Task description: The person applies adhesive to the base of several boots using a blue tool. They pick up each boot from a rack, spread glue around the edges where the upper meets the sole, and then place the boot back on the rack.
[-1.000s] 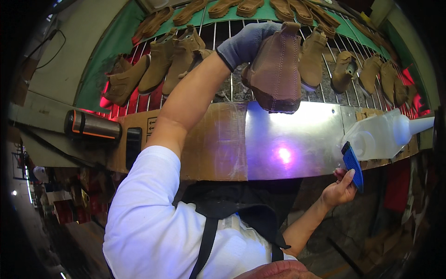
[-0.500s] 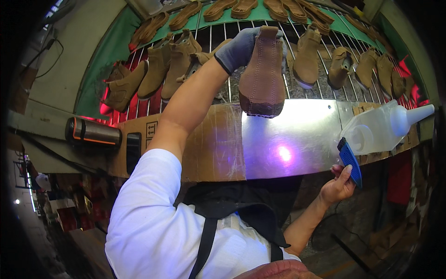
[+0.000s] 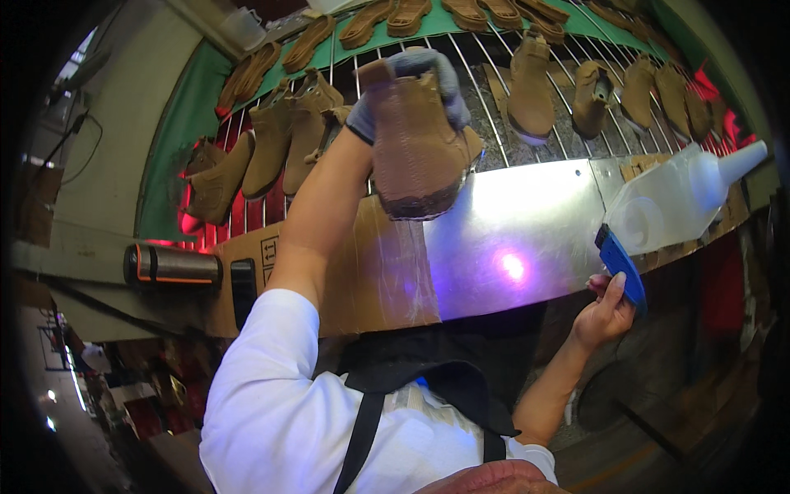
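My left hand [image 3: 448, 86], in a grey glove, is closed round a brown boot [image 3: 418, 152]. The boot hangs over the near edge of the rack, its stitched heel side toward me; a darker band runs along its bottom edge. Part of my glove is hidden behind it. At the right, my bare right hand [image 3: 605, 317] grips a blue-handled brush [image 3: 624, 267] with short dark bristles pointing up. Just beyond the brush, a translucent plastic bottle [image 3: 658, 206] with a long white nozzle lies on its side.
A metal plate [image 3: 535, 239] and cardboard [image 3: 362, 288] cover the near ledge. Several brown boots [image 3: 531, 90] stand on the barred rack, with soles [image 3: 309, 45] on green cloth behind. A steel flask [image 3: 177, 265] and a dark phone-like slab [image 3: 243, 292] lie at the left.
My left hand has brought the boot to the left and turned it, so more of its side shows. My right hand still holds the brush by the bottle. The whole view has shifted slightly.
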`<state>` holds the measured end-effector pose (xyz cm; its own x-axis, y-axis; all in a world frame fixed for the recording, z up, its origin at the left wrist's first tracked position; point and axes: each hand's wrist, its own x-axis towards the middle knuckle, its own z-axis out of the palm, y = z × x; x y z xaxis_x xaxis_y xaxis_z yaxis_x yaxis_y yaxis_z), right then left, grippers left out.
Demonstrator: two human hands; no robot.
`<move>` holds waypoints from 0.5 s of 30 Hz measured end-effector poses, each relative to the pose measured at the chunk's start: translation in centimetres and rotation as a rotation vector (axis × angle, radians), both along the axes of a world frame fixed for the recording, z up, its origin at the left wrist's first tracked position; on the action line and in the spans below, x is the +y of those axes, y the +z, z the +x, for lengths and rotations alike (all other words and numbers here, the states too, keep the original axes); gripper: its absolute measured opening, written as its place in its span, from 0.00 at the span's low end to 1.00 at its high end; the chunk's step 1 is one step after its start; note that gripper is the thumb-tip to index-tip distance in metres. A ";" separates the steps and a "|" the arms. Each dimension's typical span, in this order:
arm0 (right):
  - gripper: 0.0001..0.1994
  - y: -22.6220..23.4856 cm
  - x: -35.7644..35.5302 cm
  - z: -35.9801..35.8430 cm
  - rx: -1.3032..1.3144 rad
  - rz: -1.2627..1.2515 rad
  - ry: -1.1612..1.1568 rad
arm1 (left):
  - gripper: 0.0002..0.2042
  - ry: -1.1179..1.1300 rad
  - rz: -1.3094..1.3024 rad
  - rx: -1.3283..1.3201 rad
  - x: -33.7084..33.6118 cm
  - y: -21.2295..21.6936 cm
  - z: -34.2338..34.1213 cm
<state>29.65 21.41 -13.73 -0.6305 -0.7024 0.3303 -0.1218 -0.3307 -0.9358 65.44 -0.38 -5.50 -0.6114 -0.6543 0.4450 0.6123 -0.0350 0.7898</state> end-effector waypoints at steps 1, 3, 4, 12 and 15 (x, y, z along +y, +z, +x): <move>0.12 -0.2 -0.1 0.0 -0.001 -0.003 -0.002 | 0.25 0.003 -0.012 0.015 0.0 -0.4 0.1; 0.12 -0.6 -0.2 -0.1 -0.004 -0.011 -0.003 | 0.28 -0.025 -0.060 0.044 -0.3 -0.5 0.4; 0.12 -0.8 -0.2 -0.1 -0.009 -0.010 -0.005 | 0.29 -0.042 -0.087 0.054 -0.5 -0.5 0.5; 0.11 -1.5 -0.8 0.2 -0.039 0.001 0.013 | 0.26 -0.140 -0.098 0.110 -1.0 -1.1 1.3; 0.12 -1.7 -0.7 0.3 -0.049 0.020 0.021 | 0.27 -0.069 0.000 0.013 -0.2 0.2 1.4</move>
